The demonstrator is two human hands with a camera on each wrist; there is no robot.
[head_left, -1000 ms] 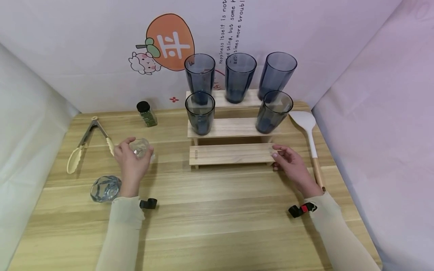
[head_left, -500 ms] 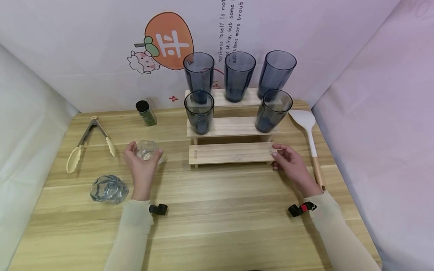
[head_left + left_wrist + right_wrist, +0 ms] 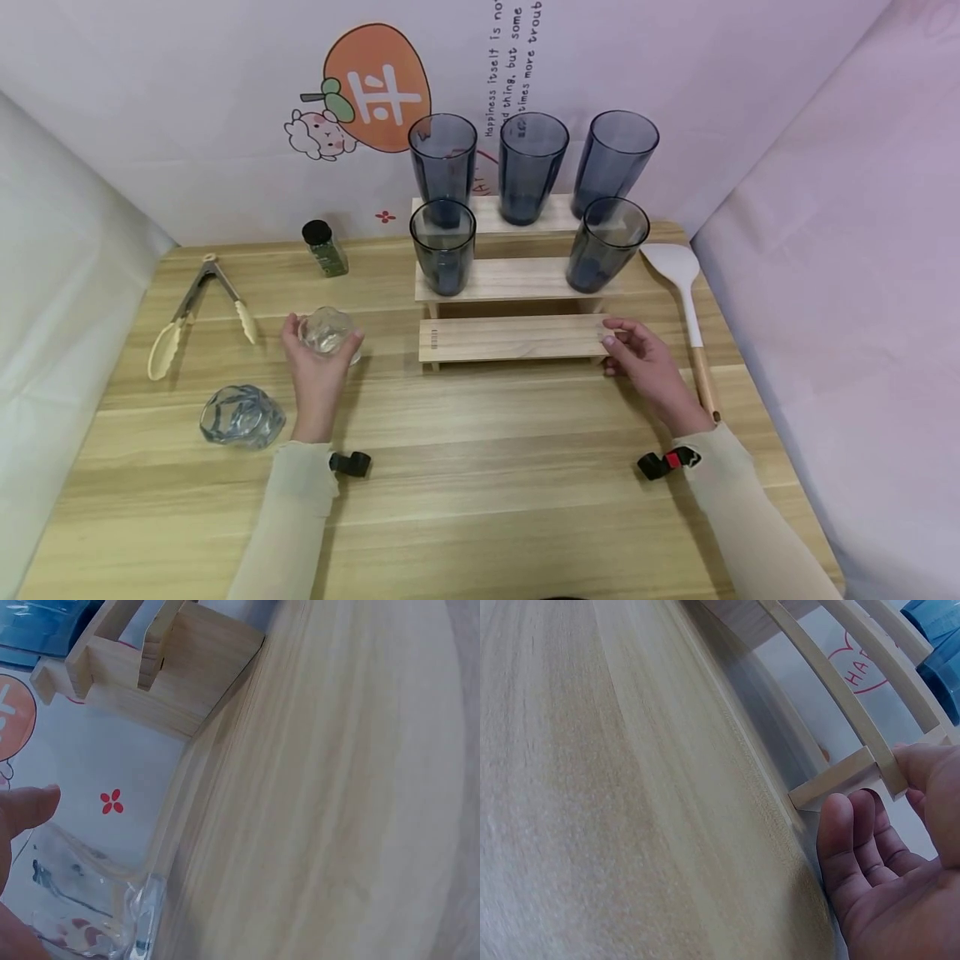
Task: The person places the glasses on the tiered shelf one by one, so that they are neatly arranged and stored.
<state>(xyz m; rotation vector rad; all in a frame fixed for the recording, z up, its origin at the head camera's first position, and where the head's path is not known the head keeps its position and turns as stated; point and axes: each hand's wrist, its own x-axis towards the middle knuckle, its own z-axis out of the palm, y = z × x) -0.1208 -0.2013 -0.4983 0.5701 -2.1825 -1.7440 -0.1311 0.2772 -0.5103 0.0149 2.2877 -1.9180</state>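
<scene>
In the head view my left hand (image 3: 321,375) has its fingers and thumb around a small clear glass (image 3: 327,327). The left wrist view shows that clear glass (image 3: 97,907) at the lower left, with one digit near its rim; the contact is partly cut off. My right hand (image 3: 645,367) holds the right end of the wooden step rack (image 3: 517,337) at its lowest step. In the right wrist view the thumb lies on the board and the other fingers curl below it. Another bluish glass (image 3: 242,417) lies left of my left wrist.
Several blue tumblers (image 3: 532,171) stand on the rack's upper two steps. Tongs (image 3: 197,296) lie at the left, a black-capped spice jar (image 3: 326,248) stands at the back, and a white spatula (image 3: 684,287) lies right of the rack.
My left hand has moved right with the clear glass, uncovering more of the bluish one, and its fingers look more spread. My right hand has stayed on the rack.
</scene>
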